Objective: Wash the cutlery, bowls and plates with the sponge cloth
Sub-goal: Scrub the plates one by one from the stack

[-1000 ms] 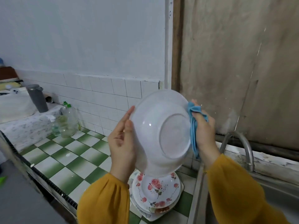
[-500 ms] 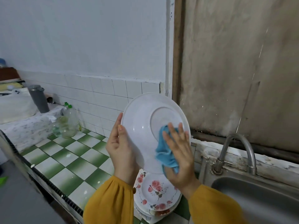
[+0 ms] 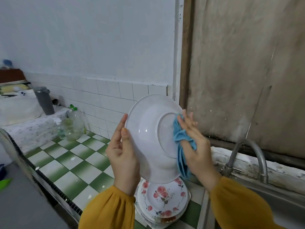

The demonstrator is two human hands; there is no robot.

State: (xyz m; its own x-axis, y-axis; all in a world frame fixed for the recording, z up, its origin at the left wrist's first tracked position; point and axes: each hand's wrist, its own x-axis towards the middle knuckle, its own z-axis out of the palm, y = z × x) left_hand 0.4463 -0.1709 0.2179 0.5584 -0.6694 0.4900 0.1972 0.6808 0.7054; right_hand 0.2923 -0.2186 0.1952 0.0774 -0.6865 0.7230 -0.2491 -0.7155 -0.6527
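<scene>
I hold a white plate [image 3: 148, 134] upright in front of me, its underside facing me. My left hand [image 3: 122, 156] grips its left rim, thumb on the back. My right hand [image 3: 196, 149] presses the blue sponge cloth [image 3: 179, 136] against the right side of the underside with straight fingers; the thumb is hidden in the cloth, and part of the cloth hangs down along the rim. Below the plate, a stack of rose-patterned plates [image 3: 163, 200] sits on the counter beside the sink.
A steel sink [image 3: 283, 207] with a curved tap [image 3: 247, 156] lies at the right. The green-and-white checked counter [image 3: 66, 162] stretches left, with clear plastic bottles [image 3: 72, 124] and a grey flask [image 3: 44, 101] near the tiled wall.
My right hand with the cloth slid from the plate's lower centre to its right side. The plate has tilted a little, still held by my left hand.
</scene>
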